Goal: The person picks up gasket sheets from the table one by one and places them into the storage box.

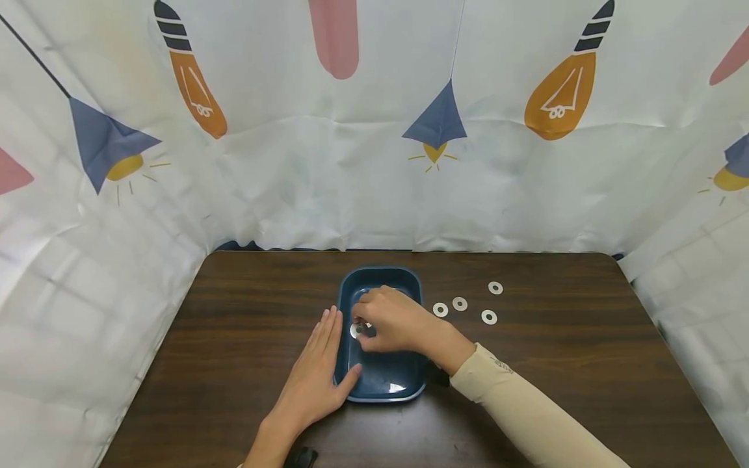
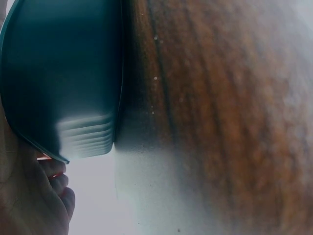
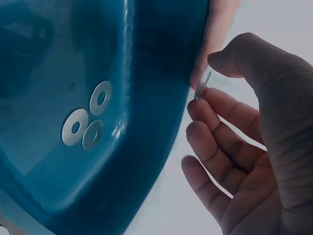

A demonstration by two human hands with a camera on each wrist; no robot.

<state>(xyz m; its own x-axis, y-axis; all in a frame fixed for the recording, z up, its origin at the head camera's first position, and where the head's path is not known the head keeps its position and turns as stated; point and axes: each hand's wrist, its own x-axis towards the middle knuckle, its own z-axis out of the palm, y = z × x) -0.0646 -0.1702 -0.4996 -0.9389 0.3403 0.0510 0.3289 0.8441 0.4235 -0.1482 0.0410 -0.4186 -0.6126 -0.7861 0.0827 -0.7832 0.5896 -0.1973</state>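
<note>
Blue tray (image 1: 389,374): located on the dark wood-grain bench (image 1: 251,351), beneath the fingers of the right hand (image 1: 394,322).

Head view: the left hand (image 1: 316,374) lies along the tray's left rim, its fingers straight and side by side, the thumb spread apart from them over the near part of the rim. The right hand reaches across from the right in a cream sleeve (image 1: 521,403), fingertips bent down over the tray. Four loose washers (image 1: 455,303) lie flat on the bench, to the right of both hands' fingers. White printed cloth (image 1: 281,182) hangs beyond the fingers, behind the bench.

Left wrist view: the tray's outer wall, ridged at one end, stands just beside the left hand's fingers; wood grain fills the opposite side. I cannot determine where each fingertip touches.

Right wrist view: thumb and forefinger are clamped on one held washer (image 3: 202,88), seen nearly edge-on. The remaining fingers curve loosely below it. Three inner washers (image 3: 84,120) lie close together on the tray floor, left of the fingers, near a corner.
</note>
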